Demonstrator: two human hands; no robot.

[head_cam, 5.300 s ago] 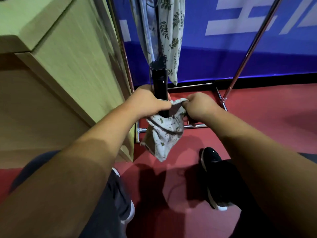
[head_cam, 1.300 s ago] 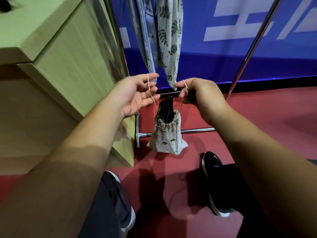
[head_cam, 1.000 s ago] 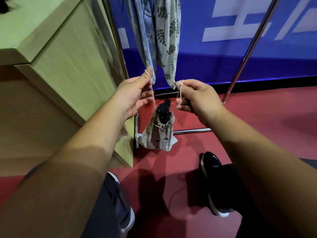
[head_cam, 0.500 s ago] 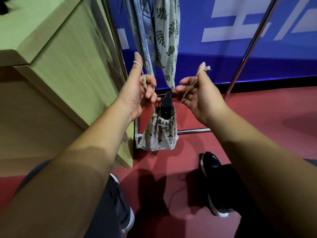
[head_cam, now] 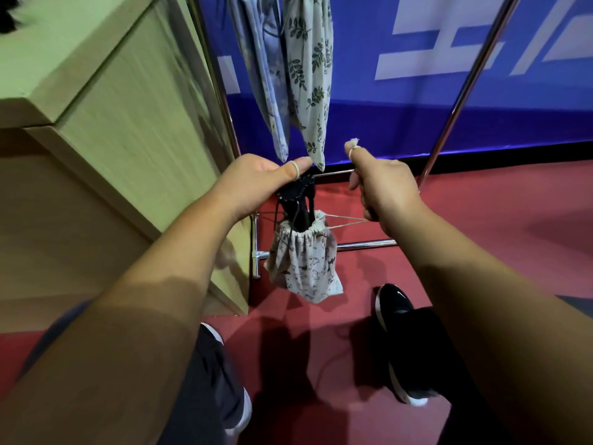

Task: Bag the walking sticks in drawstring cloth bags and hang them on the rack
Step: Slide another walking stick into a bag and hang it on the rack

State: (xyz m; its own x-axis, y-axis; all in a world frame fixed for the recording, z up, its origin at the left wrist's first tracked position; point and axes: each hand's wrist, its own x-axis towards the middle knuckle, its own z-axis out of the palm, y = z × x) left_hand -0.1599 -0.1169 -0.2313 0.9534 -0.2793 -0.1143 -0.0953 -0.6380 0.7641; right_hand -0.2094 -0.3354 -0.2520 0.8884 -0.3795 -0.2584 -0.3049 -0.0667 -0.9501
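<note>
Just below the middle of the frame hangs the bag (head_cam: 305, 261), a small pale cloth pouch with a dark print, its mouth gathered tight around the stick (head_cam: 296, 203). Only the stick's black top shows, poking up out of the gathers; the rest is hidden in the cloth. The bag is off the floor, held up between the two hands, in front of the rack's low bars.

The cord (head_cam: 353, 143) leaves the mouth on the right as two taut strands that run under the right hand (head_cam: 386, 191). That hand is a fist with the cord wound round its raised thumb, the frayed end sticking out above the tip. The left hand (head_cam: 253, 184) is just above and left of the stick's top. A loop of cord rings its thumb, and its fingers curl away behind the black top; whether they also grip the stick I cannot tell.

Above the hands, in the upper middle, two longer bags hang: a leaf bag (head_cam: 313, 75) and, touching it on the left, a bluish bag (head_cam: 261, 75). The rack (head_cam: 464, 91) is chrome, with one slanted pole at upper right and another beside the cabinet (head_cam: 128, 130), which is wooden and fills the upper left. A blue banner (head_cam: 417, 117) with white marks backs the rack. The floor (head_cam: 497, 236) is red. A black shoe (head_cam: 396, 313) stands to the lower right of the bag.
</note>
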